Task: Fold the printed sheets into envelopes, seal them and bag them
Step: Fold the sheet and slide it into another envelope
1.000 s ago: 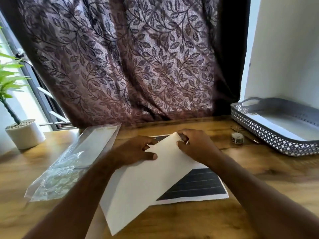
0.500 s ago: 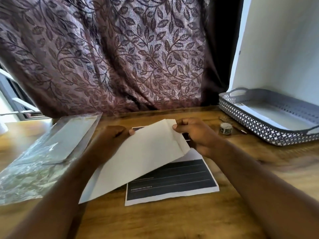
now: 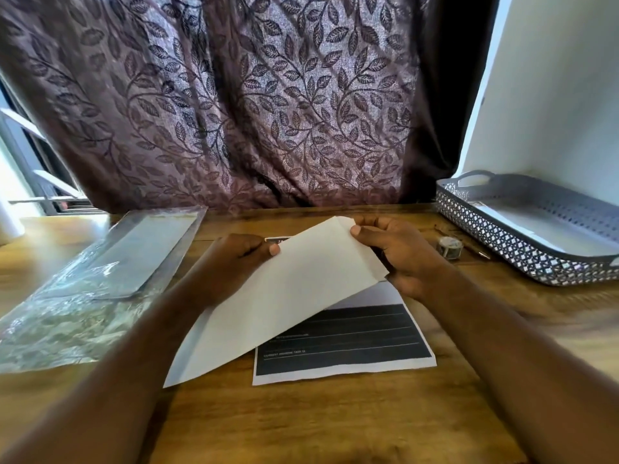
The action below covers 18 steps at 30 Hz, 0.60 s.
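Head view | left grip [image 3: 234, 259] and right grip [image 3: 398, 256] each pinch the far edge of the white sheet [image 3: 278, 306], held tilted above the printed sheet [image 3: 345, 343], likely to start a fold | clear bags [image 3: 100, 279] left of the printed sheet, ready for bagging

One wide-angle camera on the person's head looks forward and down, close over the wooden table [image 3: 335, 423] in the lower half of the frame, with the left hand [image 3: 234, 262] and right hand [image 3: 402, 259] near at mid-frame and a curtain [image 3: 268, 112] filling the upper half
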Each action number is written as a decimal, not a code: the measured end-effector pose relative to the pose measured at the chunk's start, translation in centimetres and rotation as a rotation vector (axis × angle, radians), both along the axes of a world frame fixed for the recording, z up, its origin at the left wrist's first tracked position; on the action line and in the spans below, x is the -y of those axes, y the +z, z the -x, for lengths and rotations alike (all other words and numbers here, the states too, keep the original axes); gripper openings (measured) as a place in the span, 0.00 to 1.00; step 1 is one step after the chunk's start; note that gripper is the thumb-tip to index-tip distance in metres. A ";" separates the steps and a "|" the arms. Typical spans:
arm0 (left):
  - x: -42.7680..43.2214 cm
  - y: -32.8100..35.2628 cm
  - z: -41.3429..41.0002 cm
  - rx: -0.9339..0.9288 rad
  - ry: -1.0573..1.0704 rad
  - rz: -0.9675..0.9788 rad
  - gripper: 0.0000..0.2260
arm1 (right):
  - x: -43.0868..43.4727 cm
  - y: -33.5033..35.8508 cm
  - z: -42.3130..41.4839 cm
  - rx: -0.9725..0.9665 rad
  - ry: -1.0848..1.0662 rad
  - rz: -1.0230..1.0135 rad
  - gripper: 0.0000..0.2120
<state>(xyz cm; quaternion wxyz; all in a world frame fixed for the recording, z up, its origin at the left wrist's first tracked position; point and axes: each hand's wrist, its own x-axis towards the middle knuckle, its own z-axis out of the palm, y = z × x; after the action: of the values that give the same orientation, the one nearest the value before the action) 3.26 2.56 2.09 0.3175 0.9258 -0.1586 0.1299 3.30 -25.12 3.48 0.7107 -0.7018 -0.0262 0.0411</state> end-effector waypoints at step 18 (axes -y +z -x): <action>3.1 0.6 0.8 -0.050 -0.148 0.192 0.03 | -1.6 -0.4 0.7 0.521 -0.234 0.820 0.02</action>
<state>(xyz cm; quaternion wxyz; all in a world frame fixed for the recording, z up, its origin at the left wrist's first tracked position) 2.47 -0.54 2.73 0.4175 0.8798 -0.2055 0.0975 2.64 -23.52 3.10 0.3459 -0.9087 -0.1056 -0.2085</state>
